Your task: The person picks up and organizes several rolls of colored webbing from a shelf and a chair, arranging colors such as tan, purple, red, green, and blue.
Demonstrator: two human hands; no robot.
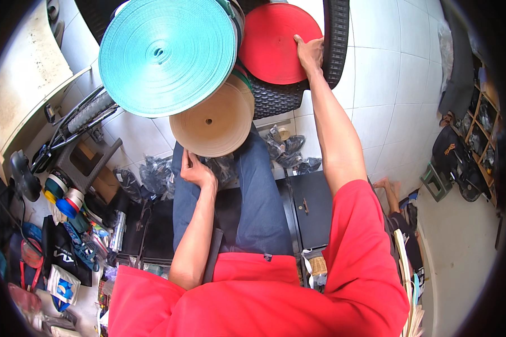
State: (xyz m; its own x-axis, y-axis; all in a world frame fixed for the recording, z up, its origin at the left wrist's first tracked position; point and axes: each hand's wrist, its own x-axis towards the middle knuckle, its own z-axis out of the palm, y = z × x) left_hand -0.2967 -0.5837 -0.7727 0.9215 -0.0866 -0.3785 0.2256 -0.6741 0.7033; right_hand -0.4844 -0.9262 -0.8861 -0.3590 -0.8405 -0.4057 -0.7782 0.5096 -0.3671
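A red roll of webbing (272, 42) rests at the seat of a black woven chair. My right hand (311, 56) grips its right edge, the thumb on the flat face and the other fingers mostly hidden. Nearer to me is a beige roll of webbing (225, 121) with a small dark hole at its centre. At that roll's lower left edge, my left hand (199, 173) is closed, fingers curled against the rim. A large turquoise roll of webbing (168, 56) overlaps the beige one from the upper left. A strip of another, green-edged roll shows behind the beige one.
The black woven chair (336, 42) stands ahead on white floor tiles. Black plastic bags (156, 175) lie by my legs. At left are a grey stool (95, 163), small coloured rolls (70, 202) and mixed goods. Another person's bare foot (389, 188) shows at right, near a wooden shelf (483, 123).
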